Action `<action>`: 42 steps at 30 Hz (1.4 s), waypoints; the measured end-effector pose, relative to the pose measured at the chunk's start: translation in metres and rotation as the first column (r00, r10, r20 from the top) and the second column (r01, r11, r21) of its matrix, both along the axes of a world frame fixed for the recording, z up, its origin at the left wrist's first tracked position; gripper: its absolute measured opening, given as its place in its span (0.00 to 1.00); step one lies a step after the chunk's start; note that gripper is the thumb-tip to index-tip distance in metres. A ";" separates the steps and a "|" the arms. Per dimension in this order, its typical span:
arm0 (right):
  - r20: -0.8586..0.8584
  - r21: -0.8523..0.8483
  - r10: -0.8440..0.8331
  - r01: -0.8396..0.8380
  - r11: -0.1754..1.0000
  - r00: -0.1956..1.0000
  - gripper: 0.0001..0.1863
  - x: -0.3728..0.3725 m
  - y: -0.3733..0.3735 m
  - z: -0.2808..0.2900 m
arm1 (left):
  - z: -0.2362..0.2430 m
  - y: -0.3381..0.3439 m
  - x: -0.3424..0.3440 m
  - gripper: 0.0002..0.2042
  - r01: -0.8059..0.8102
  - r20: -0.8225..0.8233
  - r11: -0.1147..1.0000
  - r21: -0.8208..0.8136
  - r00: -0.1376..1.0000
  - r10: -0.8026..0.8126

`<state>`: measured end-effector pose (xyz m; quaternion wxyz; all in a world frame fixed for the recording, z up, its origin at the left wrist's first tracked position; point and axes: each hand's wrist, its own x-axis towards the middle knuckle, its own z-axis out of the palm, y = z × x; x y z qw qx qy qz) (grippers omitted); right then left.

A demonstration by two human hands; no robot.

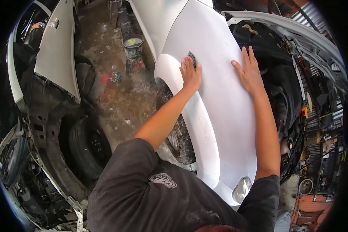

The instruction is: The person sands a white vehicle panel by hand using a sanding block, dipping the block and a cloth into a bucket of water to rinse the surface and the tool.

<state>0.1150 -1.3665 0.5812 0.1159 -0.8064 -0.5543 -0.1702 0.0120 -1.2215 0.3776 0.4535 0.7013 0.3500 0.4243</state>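
Note:
A white car fender (228,108) curves in front of me, its wheel arch (201,135) bulging on the left. My left hand (191,77) rests on the fender just above the arch, fingers stretched out over the surface. At its fingertips, between forefinger and thumb, shows a small dark grey pointed patch (192,58). I cannot tell whether it is a loose piece or part of the fender. My right hand (251,75) lies flat along the fender's right edge by the engine bay, fingers extended and thumb apart, holding nothing.
Right of the fender is the engine bay (278,81), with a raised white panel (274,19) beyond. A bucket (133,45) of cloudy liquid stands at the far left of the car. Another white car (56,50) and a tyre (89,143) are on the left. The concrete floor (120,104) is stained.

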 end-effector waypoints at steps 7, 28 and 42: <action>0.176 -0.011 0.113 -0.113 0.994 0.978 0.40 0.001 0.032 -0.008 | 0.007 -0.002 -0.014 0.33 -0.137 -0.090 0.990 -0.036 0.987 0.133; 0.028 0.058 0.127 -0.129 0.990 0.991 0.36 0.033 -0.002 -0.013 | 0.001 -0.103 -0.021 0.38 0.178 -0.117 0.973 -0.145 0.974 -0.196; -0.074 0.009 0.038 -0.038 0.999 0.997 0.40 -0.012 0.004 0.007 | -0.005 -0.057 -0.025 0.40 0.135 0.054 0.970 -0.202 0.990 -0.127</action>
